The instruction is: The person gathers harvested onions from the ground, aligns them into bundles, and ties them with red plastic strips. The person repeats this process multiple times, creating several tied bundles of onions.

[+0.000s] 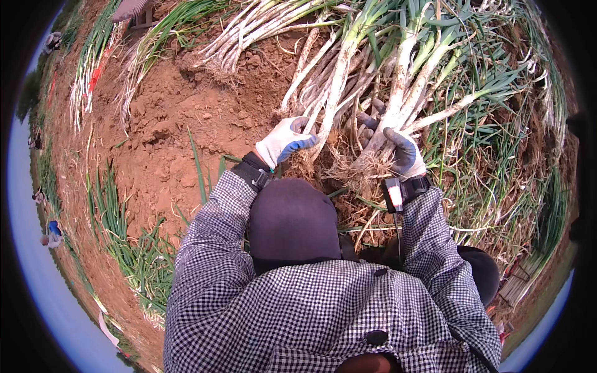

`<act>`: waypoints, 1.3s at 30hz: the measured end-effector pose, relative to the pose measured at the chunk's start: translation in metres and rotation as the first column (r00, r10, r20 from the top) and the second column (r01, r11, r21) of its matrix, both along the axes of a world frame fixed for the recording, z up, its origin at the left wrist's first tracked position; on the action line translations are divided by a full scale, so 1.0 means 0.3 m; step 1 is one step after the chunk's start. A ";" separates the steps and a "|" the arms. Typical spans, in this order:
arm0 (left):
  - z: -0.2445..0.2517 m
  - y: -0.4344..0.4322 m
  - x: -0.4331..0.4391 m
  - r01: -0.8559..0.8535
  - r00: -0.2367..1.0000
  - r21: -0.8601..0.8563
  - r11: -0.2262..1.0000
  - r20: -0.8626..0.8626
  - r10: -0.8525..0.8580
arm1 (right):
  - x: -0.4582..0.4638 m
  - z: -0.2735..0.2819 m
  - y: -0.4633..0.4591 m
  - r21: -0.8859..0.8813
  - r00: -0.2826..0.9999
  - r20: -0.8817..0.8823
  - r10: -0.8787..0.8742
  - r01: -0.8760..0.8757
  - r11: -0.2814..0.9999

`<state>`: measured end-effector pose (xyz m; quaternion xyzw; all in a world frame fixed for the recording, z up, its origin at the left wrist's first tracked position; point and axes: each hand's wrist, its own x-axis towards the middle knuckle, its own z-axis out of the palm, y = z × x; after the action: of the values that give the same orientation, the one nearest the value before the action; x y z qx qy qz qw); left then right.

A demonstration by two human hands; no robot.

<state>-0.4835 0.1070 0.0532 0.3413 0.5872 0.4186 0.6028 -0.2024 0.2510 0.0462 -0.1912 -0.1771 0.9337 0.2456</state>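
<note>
Both my hands wear white gloves with blue-grey coated palms and fingers. My left hand is closed around the white lower stems of green onions, just above their roots. My right hand grips thicker green onion stalks near their root ends, its thumb in front and fingertips showing behind the stems. Shaggy, soil-covered roots hang between the two hands. More muddy onion stems lie on the ground under and beyond the held ones, with leaves pointing away from me.
Onion bundles lie on reddish soil ahead and to the left, one with a red tie. Loose leaves and stems cover the right side. A person is far off at the left.
</note>
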 end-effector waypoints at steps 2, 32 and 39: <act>-0.010 0.027 0.033 0.109 0.972 -0.032 0.994 -0.204 -0.113 | -0.070 -0.017 -0.008 0.057 0.975 0.218 -0.038 0.026 0.998; -0.363 0.023 0.036 0.038 0.463 -0.293 0.956 -0.842 -0.276 | -0.149 0.062 -0.117 0.287 0.975 0.066 0.214 -0.224 0.931; 0.066 0.149 -0.024 0.253 0.459 -0.514 0.820 -0.682 -0.569 | -0.103 0.088 0.081 0.982 0.945 0.188 -0.269 -0.188 0.026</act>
<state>-0.4907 0.1517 0.0730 0.5176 0.7560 -0.0559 0.3968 -0.2334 0.2753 0.0728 -0.1203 -0.8091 0.4892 0.3027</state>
